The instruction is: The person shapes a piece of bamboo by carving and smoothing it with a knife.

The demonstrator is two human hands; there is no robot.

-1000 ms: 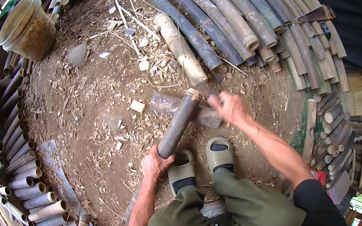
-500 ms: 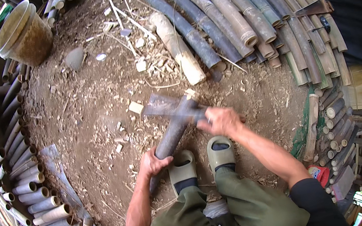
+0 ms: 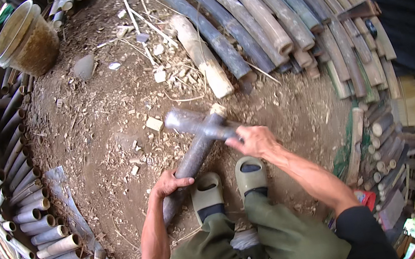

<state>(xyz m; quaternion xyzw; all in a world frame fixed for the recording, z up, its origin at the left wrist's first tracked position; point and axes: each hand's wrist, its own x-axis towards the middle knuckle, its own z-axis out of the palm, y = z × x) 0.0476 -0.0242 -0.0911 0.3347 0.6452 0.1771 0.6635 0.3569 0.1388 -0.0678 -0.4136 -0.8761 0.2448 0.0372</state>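
Note:
A dark grey bamboo pole (image 3: 194,157) slants up and away from beside my left foot. My left hand (image 3: 172,182) is closed round its near part, thumb on top. My right hand (image 3: 256,141) grips the handle of a broad-bladed chopping knife (image 3: 183,121), which lies crosswise over the pole near its far end. The blade is smeared by motion, so I cannot tell whether its edge or its flat meets the bamboo. A pale cut end (image 3: 218,109) shows at the pole's tip.
A pale chopping log (image 3: 201,57) lies ahead among wood chips. Bamboo poles (image 3: 248,6) are stacked at the far right, with another bladed tool (image 3: 362,10) on them. A dirty bucket (image 3: 28,41) stands far left. Cut bamboo tubes (image 3: 42,216) line the left side; my sandals (image 3: 252,175) are near.
The knife has stayed over the pole's far end, its blade turned a little and still blurred. My left hand and the pole's near end have shifted slightly left.

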